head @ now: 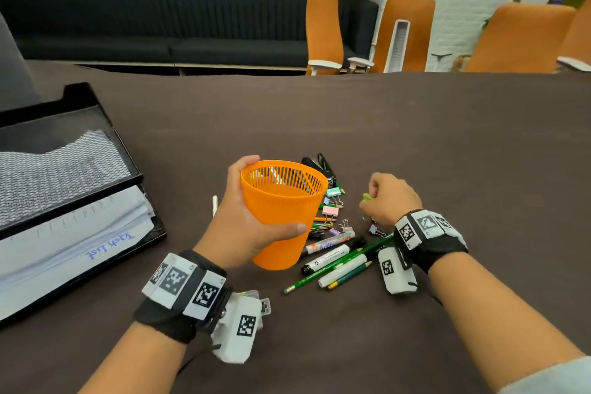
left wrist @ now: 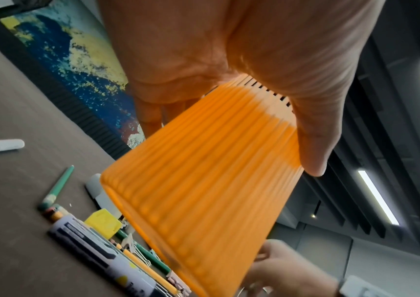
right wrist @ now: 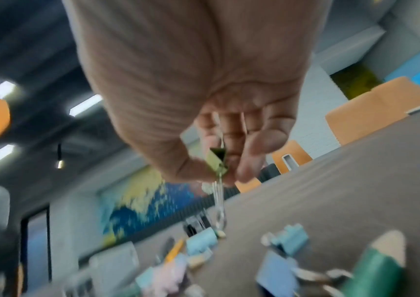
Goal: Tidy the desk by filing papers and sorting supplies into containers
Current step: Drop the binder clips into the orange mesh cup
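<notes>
My left hand [head: 246, 217] grips an orange slotted cup [head: 281, 214] and holds it tilted above the dark desk; the left wrist view shows its ribbed wall [left wrist: 203, 180] under my palm. To its right, my right hand [head: 383, 198] pinches a green binder clip [head: 367, 197], seen in the right wrist view as a green clip [right wrist: 217, 161] between thumb and fingers with its wire handle hanging down. Below both hands lies a pile of supplies: pastel binder clips [head: 331, 211], green pencils [head: 339, 269] and markers [head: 329, 254].
A black stacked paper tray [head: 73, 169] stands at the left with papers [head: 70, 249] in its lower tier. A white stick [head: 215, 205] lies left of the cup. A black stapler [head: 323, 165] sits behind the pile. Orange chairs [head: 323, 32] stand beyond the far desk edge.
</notes>
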